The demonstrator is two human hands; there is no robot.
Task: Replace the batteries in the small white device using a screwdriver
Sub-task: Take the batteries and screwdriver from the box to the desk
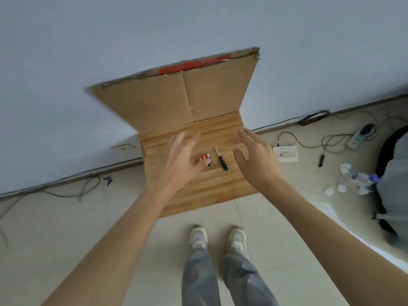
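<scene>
Barely off the mark here, by the look of it: the screwdriver (pixel 221 162) lies untouched on the wooden counter (pixel 198 195), and the batteries (pixel 205 160) sit loose just left of it. No small white device shows anywhere near the screwdriver; whether it hides under a palm, I cannot tell. The left hand (pixel 178 160) hovers left of the screwdriver, fingers spread, thumb over the batteries, grip open. The right hand (pixel 258 160) hangs to the screwdriver's right, fingers straight, grip empty.

Smooth wooden table (pixel 198 191), matt cardboard sheet (pixel 154 100), black-handled metal screwdriver (pixel 221 161)
</scene>
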